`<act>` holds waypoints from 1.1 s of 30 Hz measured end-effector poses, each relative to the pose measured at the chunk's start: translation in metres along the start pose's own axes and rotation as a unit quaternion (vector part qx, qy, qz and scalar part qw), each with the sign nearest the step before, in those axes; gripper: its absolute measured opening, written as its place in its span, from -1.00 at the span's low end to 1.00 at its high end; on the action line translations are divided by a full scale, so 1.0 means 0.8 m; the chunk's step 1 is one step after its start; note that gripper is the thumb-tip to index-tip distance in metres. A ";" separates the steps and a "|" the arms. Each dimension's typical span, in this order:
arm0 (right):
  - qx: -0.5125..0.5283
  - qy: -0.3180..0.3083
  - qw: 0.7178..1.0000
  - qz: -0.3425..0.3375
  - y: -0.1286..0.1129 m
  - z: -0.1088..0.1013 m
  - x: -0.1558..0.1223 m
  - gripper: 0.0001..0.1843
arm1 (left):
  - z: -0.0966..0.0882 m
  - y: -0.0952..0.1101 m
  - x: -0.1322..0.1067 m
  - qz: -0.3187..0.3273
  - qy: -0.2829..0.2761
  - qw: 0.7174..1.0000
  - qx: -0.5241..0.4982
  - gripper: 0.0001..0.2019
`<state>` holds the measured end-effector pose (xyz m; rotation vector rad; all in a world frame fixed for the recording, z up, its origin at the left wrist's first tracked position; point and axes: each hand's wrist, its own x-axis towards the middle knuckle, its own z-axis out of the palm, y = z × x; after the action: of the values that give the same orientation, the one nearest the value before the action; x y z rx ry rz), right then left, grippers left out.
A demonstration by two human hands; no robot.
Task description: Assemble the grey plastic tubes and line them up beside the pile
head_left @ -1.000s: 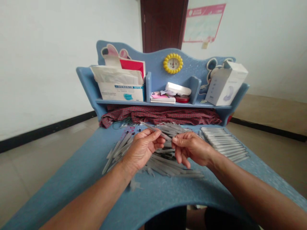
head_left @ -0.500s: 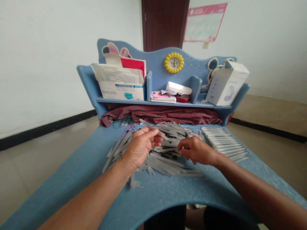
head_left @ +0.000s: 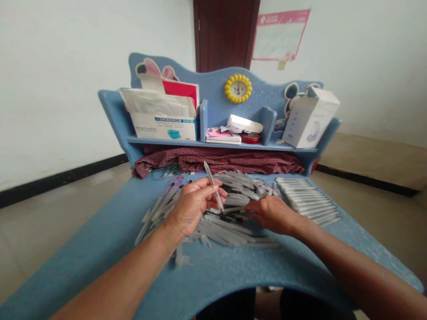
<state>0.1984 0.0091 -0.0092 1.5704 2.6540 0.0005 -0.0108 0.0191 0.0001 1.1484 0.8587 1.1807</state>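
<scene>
Between the thumb and fingers of my left hand (head_left: 190, 205) is a clear pen (head_left: 210, 174), its narrow end up and its dark end pointing down toward the pile. My right hand (head_left: 271, 214) is low at the right side of the pile, fingers drawn together. Small black pieces like pen caps (head_left: 236, 219) lie by its fingertips; what those fingers pinch, if anything, is hidden. Around both hands spreads a loose heap of translucent pen barrels (head_left: 223, 231). Several pens (head_left: 305, 199) lie side by side in a neat stack beyond my right hand.
The blue desk (head_left: 233, 266) has a curved front edge. At its back a shelf (head_left: 213, 144) carries a mask box (head_left: 167, 129), papers, a red tin (head_left: 250, 139) and a white box (head_left: 310, 120). Checked cloth (head_left: 216, 160) lies beneath the shelf.
My left hand has turned the pen from a slant to a steeper, more upright angle. My right hand has moved slightly, its fingers reaching further into the black pieces. The view has shifted a little.
</scene>
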 end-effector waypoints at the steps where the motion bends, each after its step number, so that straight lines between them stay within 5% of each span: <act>1: -0.009 -0.001 1.000 0.003 0.001 -0.001 -0.001 -0.72 | 0.000 0.000 0.000 -0.002 0.001 1.000 0.009 -0.83; 8: -0.008 0.001 1.000 0.014 0.027 -0.005 -0.012 -0.75 | 0.003 0.002 0.000 -0.023 -0.011 0.998 0.066 -0.74; 17: -0.066 0.005 0.996 -0.055 -0.009 0.005 -0.007 -0.65 | 0.007 0.000 -0.003 -0.030 -0.016 0.995 0.091 -0.72; 26: -0.072 0.008 0.997 -0.034 -0.015 0.004 0.008 -0.73 | 0.008 0.003 -0.004 -0.034 -0.032 0.994 0.096 -0.77; 33: -0.080 -0.055 0.995 -0.014 -0.012 -0.009 0.018 -0.73 | 0.010 0.005 -0.007 -0.037 -0.057 0.990 0.123 -0.80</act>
<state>0.1823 0.0174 -0.0034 1.4397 2.5230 0.1187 -0.0055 0.0119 0.0058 1.3581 0.9687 0.9560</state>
